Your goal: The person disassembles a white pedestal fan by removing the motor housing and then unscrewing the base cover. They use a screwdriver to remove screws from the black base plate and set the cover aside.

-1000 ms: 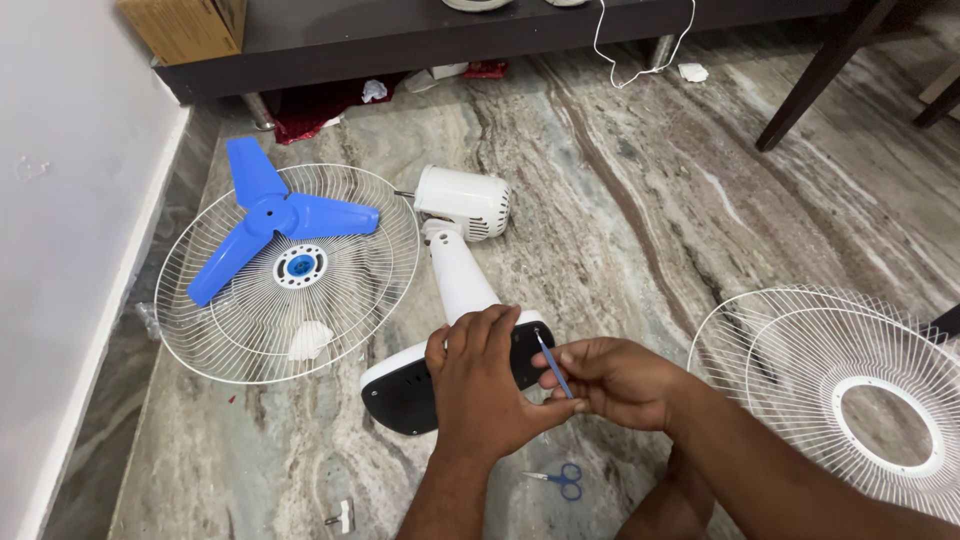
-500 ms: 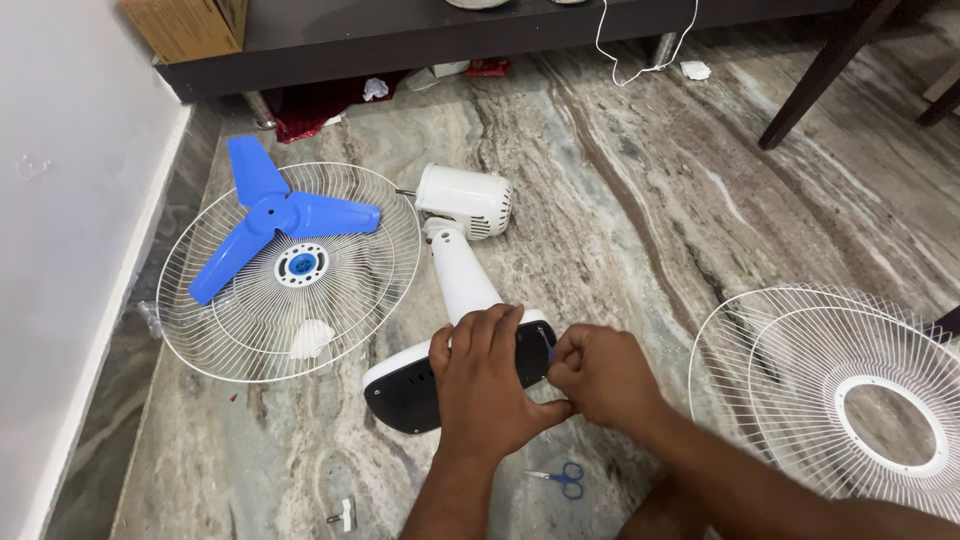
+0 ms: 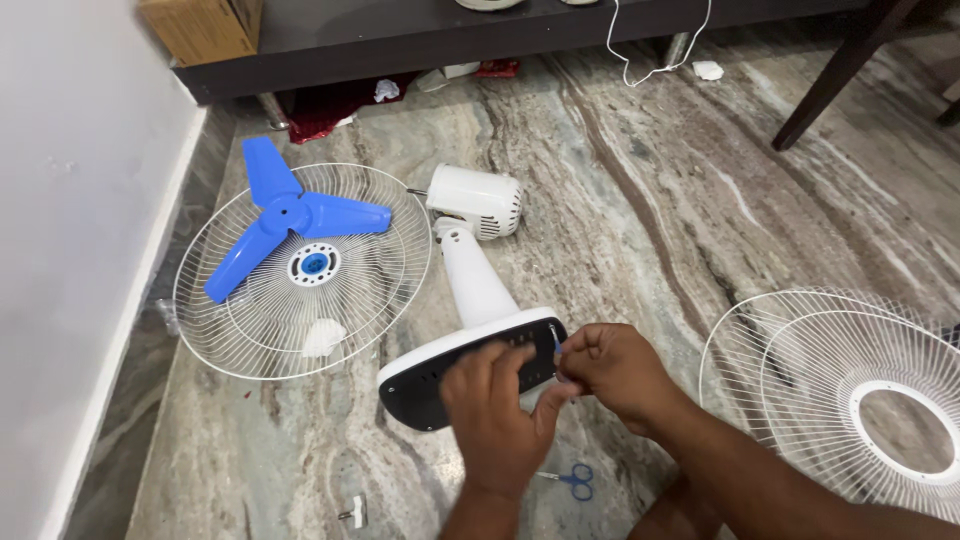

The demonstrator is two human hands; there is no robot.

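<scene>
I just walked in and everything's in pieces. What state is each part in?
Fan body: lying on its side, guards and blade off.
Blue blade: detached, resting on the left guard.
Right guard: flat on the floor.
Left hand: pressing the base.
Right hand: pinching a small blue tool.

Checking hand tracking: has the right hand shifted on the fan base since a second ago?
Yes. The right hand slid up toward the fan base's right edge, tool now mostly hidden; scissors on the floor unmoved.

Both forearms reach forward; the left hand (image 3: 497, 420) lies palm-down, fingers spread, while the right hand (image 3: 618, 372) pinches its fingers together beside it.
</scene>
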